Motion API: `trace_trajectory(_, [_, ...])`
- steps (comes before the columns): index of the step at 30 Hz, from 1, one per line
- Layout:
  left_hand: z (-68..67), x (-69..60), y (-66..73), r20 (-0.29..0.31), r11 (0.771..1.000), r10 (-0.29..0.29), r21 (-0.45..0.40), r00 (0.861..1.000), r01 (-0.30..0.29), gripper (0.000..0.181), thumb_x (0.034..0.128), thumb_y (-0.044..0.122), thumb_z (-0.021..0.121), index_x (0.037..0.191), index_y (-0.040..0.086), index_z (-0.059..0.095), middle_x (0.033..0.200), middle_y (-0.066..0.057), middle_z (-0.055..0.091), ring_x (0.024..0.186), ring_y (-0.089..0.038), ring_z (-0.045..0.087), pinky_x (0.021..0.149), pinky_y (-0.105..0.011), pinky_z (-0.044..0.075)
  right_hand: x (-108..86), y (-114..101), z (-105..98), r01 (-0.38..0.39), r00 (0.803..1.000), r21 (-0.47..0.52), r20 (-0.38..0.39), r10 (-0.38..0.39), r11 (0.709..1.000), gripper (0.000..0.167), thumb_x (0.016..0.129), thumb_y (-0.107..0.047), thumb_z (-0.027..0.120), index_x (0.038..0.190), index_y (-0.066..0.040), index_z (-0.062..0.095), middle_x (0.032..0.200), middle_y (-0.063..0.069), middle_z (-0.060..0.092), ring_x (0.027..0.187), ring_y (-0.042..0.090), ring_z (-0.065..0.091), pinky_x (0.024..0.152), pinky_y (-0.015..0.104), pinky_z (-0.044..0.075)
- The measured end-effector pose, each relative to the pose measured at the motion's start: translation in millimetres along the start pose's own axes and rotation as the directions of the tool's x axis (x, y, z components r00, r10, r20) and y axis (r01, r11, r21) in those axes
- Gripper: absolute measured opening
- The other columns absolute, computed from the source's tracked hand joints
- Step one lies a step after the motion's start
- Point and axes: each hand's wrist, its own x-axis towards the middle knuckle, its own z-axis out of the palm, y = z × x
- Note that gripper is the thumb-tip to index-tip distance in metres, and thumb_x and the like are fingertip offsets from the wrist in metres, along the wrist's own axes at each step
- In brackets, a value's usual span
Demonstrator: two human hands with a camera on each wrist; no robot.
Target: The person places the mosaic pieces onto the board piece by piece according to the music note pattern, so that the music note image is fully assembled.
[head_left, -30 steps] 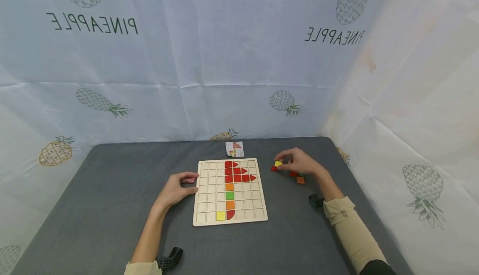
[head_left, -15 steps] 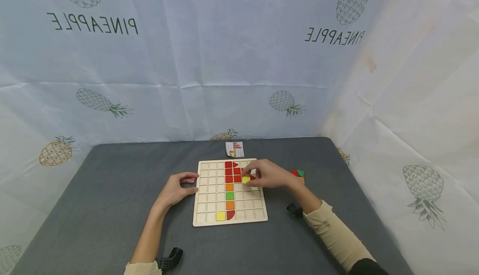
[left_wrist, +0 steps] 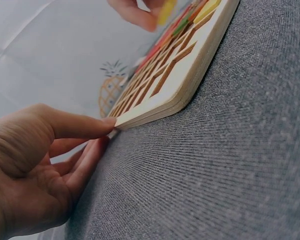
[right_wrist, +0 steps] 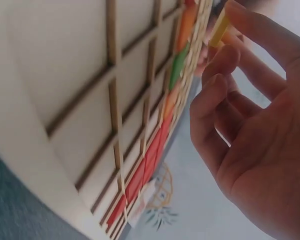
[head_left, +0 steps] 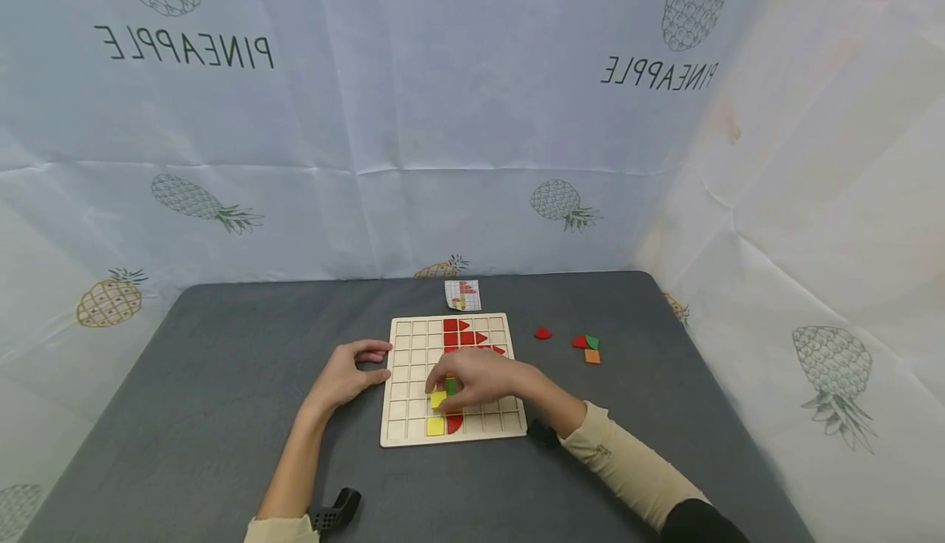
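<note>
In the head view a wooden grid board (head_left: 411,364) holds red, orange, green and yellow pieces. The right hand (head_left: 478,375) is over the board's lower middle, pinching a yellow square (head_left: 439,399) between thumb and fingers; the right wrist view shows this yellow piece (right_wrist: 220,29) edge-on, above the grid. A yellow square (head_left: 435,426) and a red rounded piece (head_left: 454,423) lie in the bottom row. The left hand (head_left: 343,375) touches the board's left edge with thumb and fingertips; in the left wrist view its thumb meets the rim near a corner.
A small printed card (head_left: 463,295) lies behind the board. To the right on the grey table (head_left: 244,379) are a red piece (head_left: 543,333), another red piece (head_left: 579,342), a green piece (head_left: 593,343) and an orange square (head_left: 592,357).
The right hand has carried the yellow square leftward from the loose pieces, across the board toward its lower middle. The left hand has stayed at the board's left edge.
</note>
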Motion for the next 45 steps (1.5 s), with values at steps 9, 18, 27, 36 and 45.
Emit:
trace_trajectory(9, [-2.8, 0.4, -1.2, 0.006, 1.0, -0.002, -0.005, 1.0, 0.002, 0.046, 0.0924, 0.003, 0.082, 0.137, -0.001, 0.071, 0.131, -0.024, 0.073, 0.12, -0.035, 0.069, 0.096, -0.041, 0.056, 7.9, -9.8, 11.3, -0.012, 1.0, -0.104, 0.019, 0.014, 0.995, 0.024, 0.096, -0.029, 0.086, 0.118, -0.022, 0.079, 0.104, -0.009, 0.074, 0.091, 0.001, 0.062, 0.079, 0.015, 0.048])
trace_trajectory(18, [-2.8, 0.7, 1.0, 0.006, 1.0, -0.008, -0.001, 1.0, 0.008, 0.046, 0.0917, 0.005, 0.083, 0.136, -0.001, 0.072, 0.129, -0.023, 0.074, 0.119, -0.035, 0.07, 0.093, -0.035, 0.056, 7.1, -7.1, 12.4, -0.059, 0.998, -0.15, -0.008, 0.058, 0.987, 0.023, 0.096, -0.033, 0.084, 0.117, -0.024, 0.079, 0.106, -0.01, 0.072, 0.093, 0.001, 0.061, 0.08, 0.016, 0.049])
trace_trajectory(27, [-2.4, 2.4, 0.1, 0.003, 1.0, -0.01, 0.007, 1.0, 0.01, 0.046, 0.0914, 0.004, 0.083, 0.136, 0.0, 0.072, 0.129, -0.022, 0.074, 0.119, -0.035, 0.069, 0.094, -0.035, 0.056, -6.2, -1.0, 1.6, -0.005, 1.0, -0.051, 0.002, 0.005, 0.999, 0.03, 0.098, -0.027, 0.082, 0.127, -0.018, 0.079, 0.119, -0.006, 0.078, 0.089, 0.001, 0.066, 0.086, 0.018, 0.053])
trace_trajectory(36, [-3.1, 0.8, -1.5, 0.01, 1.0, -0.003, -0.004, 1.0, 0.003, 0.046, 0.0919, 0.004, 0.082, 0.136, 0.0, 0.072, 0.13, -0.022, 0.073, 0.12, -0.034, 0.069, 0.096, -0.039, 0.055, -42.9, 18.1, -26.4, -0.072, 0.994, 0.065, -0.077, 0.077, 0.995, 0.033, 0.099, -0.022, 0.082, 0.13, -0.013, 0.077, 0.124, 0.003, 0.079, 0.084, 0.002, 0.067, 0.077, 0.022, 0.055])
trace_trajectory(45, [-1.8, 0.9, -1.9, 0.01, 1.0, -0.011, -0.007, 1.0, 0.011, 0.046, 0.0916, 0.003, 0.082, 0.136, 0.0, 0.072, 0.13, -0.022, 0.073, 0.12, -0.033, 0.069, 0.096, -0.039, 0.055, -94.3, 62.2, -52.3, -0.128, 0.97, 0.134, -0.188, 0.152, 0.983, 0.037, 0.101, -0.022, 0.079, 0.133, -0.005, 0.075, 0.129, 0.016, 0.076, 0.085, 0.008, 0.068, 0.075, 0.026, 0.056])
